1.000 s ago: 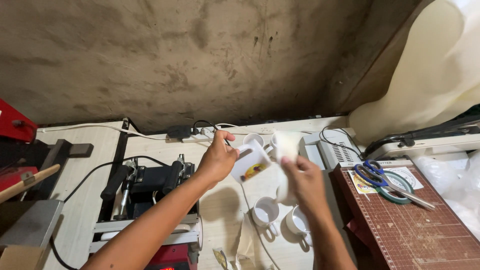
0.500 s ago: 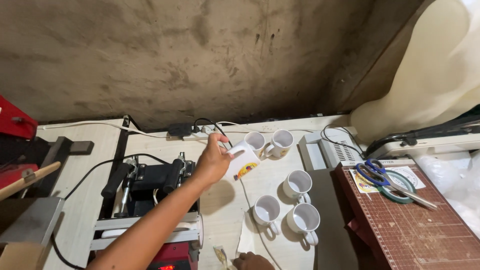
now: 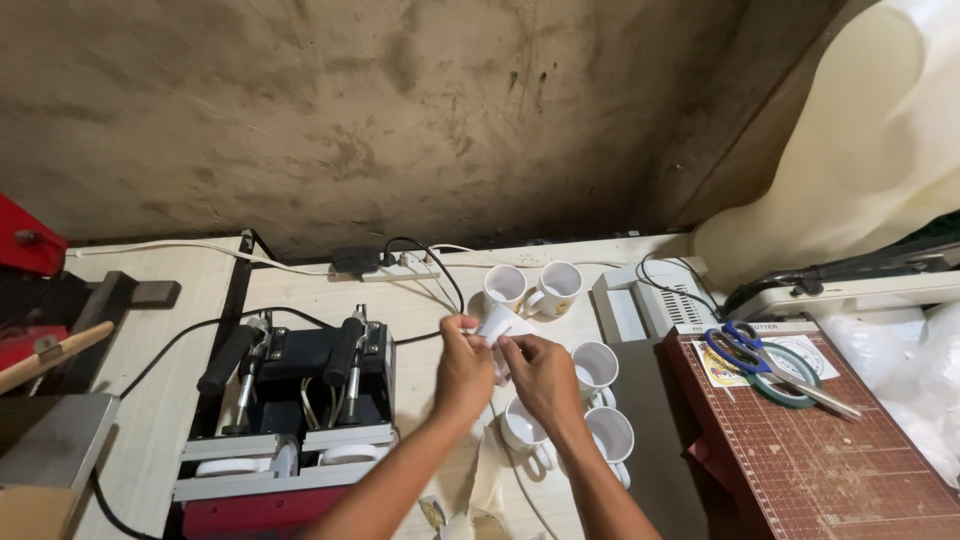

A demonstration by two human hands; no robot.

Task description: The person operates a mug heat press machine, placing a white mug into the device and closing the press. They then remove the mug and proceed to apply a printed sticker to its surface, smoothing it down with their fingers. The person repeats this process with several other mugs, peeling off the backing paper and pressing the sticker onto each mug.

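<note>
Both my hands meet over the middle of the bench. My left hand (image 3: 463, 362) and my right hand (image 3: 538, 373) pinch a small white sheet of paper (image 3: 497, 322) between their fingertips. Just beyond the paper stand two white mugs (image 3: 533, 288) with printed sides. Three more plain white mugs (image 3: 598, 364) sit under and to the right of my right hand. A black mug heat press (image 3: 300, 385) with two handles stands to the left of my left hand.
A power strip (image 3: 385, 266) with cables lies by the wall. A grey box (image 3: 645, 306) sits right of the mugs. Blue-handled scissors (image 3: 760, 352) and a tape roll (image 3: 785, 384) rest on a brown cutting mat (image 3: 820, 460). Red equipment (image 3: 30, 240) stands far left.
My right hand put a mug down, dropped out of view, then came back up. My left hand drew the paper nearer, and both hands now hold it.
</note>
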